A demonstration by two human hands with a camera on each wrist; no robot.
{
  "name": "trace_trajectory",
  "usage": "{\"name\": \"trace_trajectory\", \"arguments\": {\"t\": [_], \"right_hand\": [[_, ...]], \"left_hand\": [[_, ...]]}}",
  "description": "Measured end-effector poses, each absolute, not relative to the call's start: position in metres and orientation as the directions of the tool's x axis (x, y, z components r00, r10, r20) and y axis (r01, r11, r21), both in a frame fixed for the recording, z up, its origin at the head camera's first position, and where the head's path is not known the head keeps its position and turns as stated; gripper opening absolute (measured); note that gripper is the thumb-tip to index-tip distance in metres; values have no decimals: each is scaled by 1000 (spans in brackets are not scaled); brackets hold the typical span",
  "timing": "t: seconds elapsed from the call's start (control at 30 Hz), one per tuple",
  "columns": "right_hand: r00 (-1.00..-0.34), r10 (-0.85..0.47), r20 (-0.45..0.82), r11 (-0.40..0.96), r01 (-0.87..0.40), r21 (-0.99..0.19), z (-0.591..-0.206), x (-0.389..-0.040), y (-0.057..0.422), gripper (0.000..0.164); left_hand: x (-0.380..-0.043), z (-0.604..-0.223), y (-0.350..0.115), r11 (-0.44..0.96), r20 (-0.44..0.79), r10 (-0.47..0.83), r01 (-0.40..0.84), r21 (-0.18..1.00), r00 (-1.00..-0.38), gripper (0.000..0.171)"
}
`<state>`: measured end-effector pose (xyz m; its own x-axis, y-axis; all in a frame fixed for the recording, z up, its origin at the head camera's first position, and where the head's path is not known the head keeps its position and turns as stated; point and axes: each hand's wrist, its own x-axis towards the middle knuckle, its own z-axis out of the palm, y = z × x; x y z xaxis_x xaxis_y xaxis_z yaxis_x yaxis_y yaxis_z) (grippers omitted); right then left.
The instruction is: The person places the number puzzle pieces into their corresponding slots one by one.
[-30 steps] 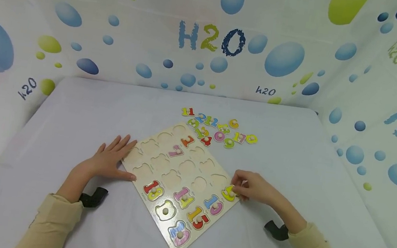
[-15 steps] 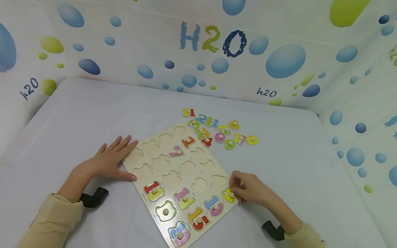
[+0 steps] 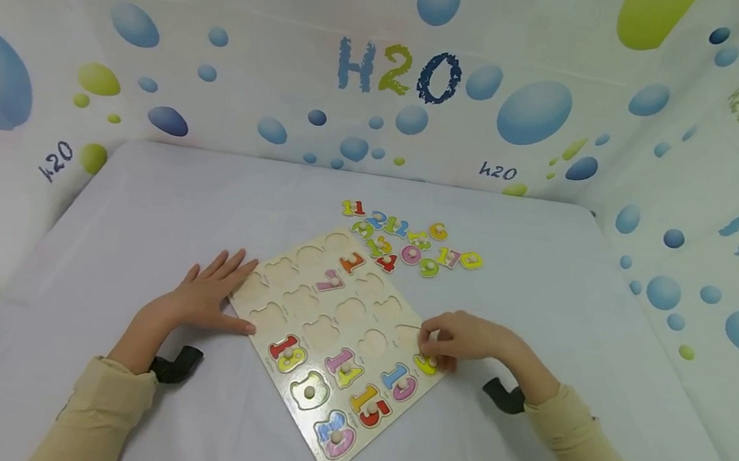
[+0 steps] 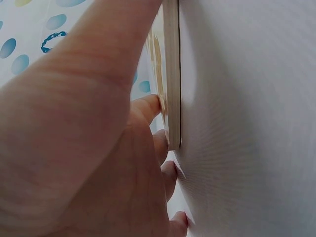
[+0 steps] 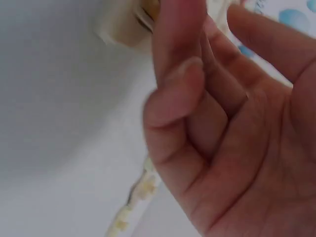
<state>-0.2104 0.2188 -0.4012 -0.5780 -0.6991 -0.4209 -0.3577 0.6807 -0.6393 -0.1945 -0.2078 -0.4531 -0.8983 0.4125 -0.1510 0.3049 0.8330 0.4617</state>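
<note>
A square wooden number puzzle board (image 3: 335, 405) lies turned cornerwise on the white cloth. My left hand (image 3: 204, 302) rests on its left corner, fingers spread and thumb along the edge. In the left wrist view, fingertips reach over the board's side (image 4: 173, 98) onto the cloth. My right hand (image 3: 463, 337) hovers at the right corner, fingers loosely bent. It partly hides a yellow knobbed piece (image 3: 425, 365) seated there. The right wrist view shows the thumb (image 5: 266, 42) apart from the fingers, with nothing between them. Several pieces, such as the 15 (image 3: 369, 406), sit in slots.
Beyond the board several loose number pieces lie clustered, among them a pink 0 (image 3: 411, 255) and a yellow-red 11 (image 3: 353, 208). An orange 1 (image 3: 352, 262) and a pink 7 (image 3: 330, 281) lie on the board's upper part. A bubble-print curtain (image 3: 293, 60) stands behind.
My right hand has let go of the yellow piece and shifted slightly up and left above it. The left hand has stayed in place on the board.
</note>
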Motion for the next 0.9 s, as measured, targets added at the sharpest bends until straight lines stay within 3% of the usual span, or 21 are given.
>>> {"name": "trace_trajectory", "arguments": {"t": [0.07, 0.13, 0.3, 0.4, 0.63, 0.9], "right_hand": [[-570, -701, -428, 682, -363, -635, -397, -226, 214, 9], [-608, -693, -388, 680, -371, -633, -393, -243, 207, 10], [-809, -570, -145, 730, -417, -542, -392, -280, 196, 13], [-874, -483, -56, 789, -406, -460, -396, -296, 196, 14], [-885, -431, -176, 864, -349, -362, -404, -313, 199, 16], [-868, -442, -227, 858, -336, -388, -408, -314, 203, 21]], "left_hand": [[-195, -452, -208, 836, -161, 409, 298, 461, -898, 116], [-194, -452, -208, 831, -157, 410, 297, 470, -898, 116], [-191, -449, -206, 824, -144, 417, 306, 477, -897, 113], [-188, -443, -203, 826, -147, 413, 302, 476, -899, 111], [-185, -434, -199, 834, -164, 407, 292, 468, -899, 109], [-186, -436, -200, 835, -159, 407, 295, 465, -900, 108]]}}
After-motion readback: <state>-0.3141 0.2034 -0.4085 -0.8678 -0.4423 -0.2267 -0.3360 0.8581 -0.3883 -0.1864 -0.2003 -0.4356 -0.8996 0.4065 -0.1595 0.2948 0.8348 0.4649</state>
